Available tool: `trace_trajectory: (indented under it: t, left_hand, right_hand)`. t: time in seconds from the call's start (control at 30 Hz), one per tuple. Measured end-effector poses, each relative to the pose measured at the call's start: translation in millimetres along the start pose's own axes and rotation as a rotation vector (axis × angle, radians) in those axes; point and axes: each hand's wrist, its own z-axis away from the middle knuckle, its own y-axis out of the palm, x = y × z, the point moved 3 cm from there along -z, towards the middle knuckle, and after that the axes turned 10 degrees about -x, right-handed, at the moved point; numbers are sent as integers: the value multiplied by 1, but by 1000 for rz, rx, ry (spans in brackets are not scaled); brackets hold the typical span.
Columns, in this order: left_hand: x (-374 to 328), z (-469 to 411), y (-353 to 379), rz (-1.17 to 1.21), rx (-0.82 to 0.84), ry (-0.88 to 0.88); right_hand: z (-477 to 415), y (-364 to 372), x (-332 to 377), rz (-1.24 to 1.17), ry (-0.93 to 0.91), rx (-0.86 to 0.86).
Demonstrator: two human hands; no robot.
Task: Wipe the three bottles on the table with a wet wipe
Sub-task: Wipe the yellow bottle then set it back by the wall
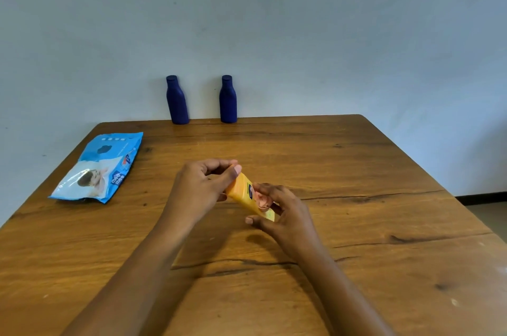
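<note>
both hands grip yellow bottle tilted above tabletop, prob. to reach its sides; no wipe visible. wipes pack left of it, two blue bottles behind.

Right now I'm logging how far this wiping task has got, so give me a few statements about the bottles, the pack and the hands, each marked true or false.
1. The left hand and the right hand both hold the yellow bottle. True.
2. The blue bottles lie on their sides. False: the left blue bottle and the right blue bottle stand upright at the far edge of the table.
3. The wipes pack lies flat on the table, left of the hands. True.
4. The yellow bottle stands upright on the table. False: it is held tilted in the hands.
</note>
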Motion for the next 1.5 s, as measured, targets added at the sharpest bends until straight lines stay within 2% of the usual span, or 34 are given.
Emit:
trace_trajectory:
  t: [0.13, 0.23, 0.4, 0.47, 0.53, 0.6, 0.67, 0.8, 0.87, 1.03, 1.17, 1.33, 1.43, 1.5]
  left_hand:
    - [7, 3, 6, -12, 257, 60]
    - [12, 4, 8, 4, 264, 149]
    - [19, 1, 15, 280, 324, 122]
    - [21, 1, 17, 356, 367, 118]
    - [24, 1, 20, 436, 377, 98]
    - [28, 1, 24, 496, 372, 78]
    - [33, 2, 28, 561, 377, 68]
    - [35, 6, 32, 656, 408, 65]
    - [33, 7, 33, 692, 416, 67]
    - [28, 11, 35, 704, 480, 112]
    - [26, 10, 41, 659, 514, 99]
    - [28, 8, 40, 729, 515, 87]
    - [26, 7, 42, 703, 538, 85]
    - [28, 7, 43, 709, 541, 82]
  right_hand:
    - [-3, -3, -3, -42, 26, -67]
    - [-4, -7, -2, -71, 44, -7]
    - [5, -19, 0, -130, 19, 73]
    - [3, -32, 4, -191, 70, -14]
    - [-4, -47, 14, -353, 124, -134]
    - [-15, -60, 35, -381, 37, -206]
    - [-22, -62, 61, -222, -132, -197]
    - [-19, -37, 89, 445, -577, -92]
    - [-14, -28, 90, 594, -613, -62]
    - [12, -28, 89, 669, -645, 52]
    - [-2, -39, 79, 688, -555, -52]
    - [16, -26, 85, 667, -655, 32]
    - [-5, -39, 74, 648, -545, -82]
    - [-2, -35, 76, 661, -540, -85]
